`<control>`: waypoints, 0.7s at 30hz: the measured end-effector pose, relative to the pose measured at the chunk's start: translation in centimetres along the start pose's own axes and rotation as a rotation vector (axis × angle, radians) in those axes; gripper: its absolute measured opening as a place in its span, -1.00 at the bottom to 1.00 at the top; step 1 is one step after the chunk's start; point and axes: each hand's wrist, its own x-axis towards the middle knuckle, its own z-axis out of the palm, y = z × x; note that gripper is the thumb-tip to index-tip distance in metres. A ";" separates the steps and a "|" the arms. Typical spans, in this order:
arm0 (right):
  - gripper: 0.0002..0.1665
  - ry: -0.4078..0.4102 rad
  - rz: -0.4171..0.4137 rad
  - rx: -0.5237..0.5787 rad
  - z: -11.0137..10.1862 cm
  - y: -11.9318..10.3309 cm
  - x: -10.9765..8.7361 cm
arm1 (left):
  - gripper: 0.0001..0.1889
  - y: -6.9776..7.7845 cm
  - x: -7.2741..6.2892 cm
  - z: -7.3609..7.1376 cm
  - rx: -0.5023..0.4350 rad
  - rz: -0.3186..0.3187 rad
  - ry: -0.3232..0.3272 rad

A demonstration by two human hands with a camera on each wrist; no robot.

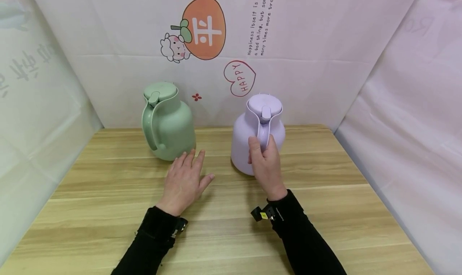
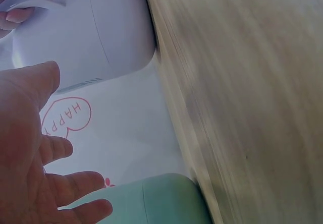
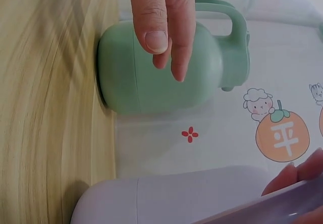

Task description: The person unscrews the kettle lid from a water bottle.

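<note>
A lilac thermos jug [image 1: 241,146] stands upright on the wooden table, its handle facing me. My right hand [image 1: 267,166] grips that handle; the curled fingers [image 2: 19,16] show around it at the top left of the left wrist view. To the left stands a green thermos jug [image 1: 175,126], its handle turned toward the front left. My left hand [image 1: 183,182] is spread with straight fingers just in front of the green jug's base and holds nothing. In the right wrist view it hangs before the green jug [image 3: 166,93]; whether the fingertips touch the jug I cannot tell.
Both jugs stand near the back edge of the wooden table [image 1: 216,235]. Behind them hangs a white printed cloth [image 1: 306,66] with an orange fruit drawing and a red heart. White cloth also hangs along both sides.
</note>
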 end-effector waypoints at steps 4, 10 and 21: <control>-0.77 0.017 -0.004 0.002 0.1 0.0 -0.2 | -0.18 0.0 0.0 0.0 0.001 -0.005 -0.011; -0.76 0.024 -0.027 -0.003 0.0 0.3 -0.3 | -0.18 0.1 0.0 0.0 -0.006 -0.001 -0.021; -0.88 0.036 -0.006 -0.005 0.3 -1.4 -0.4 | -0.18 0.0 0.1 0.2 -0.002 0.011 -0.025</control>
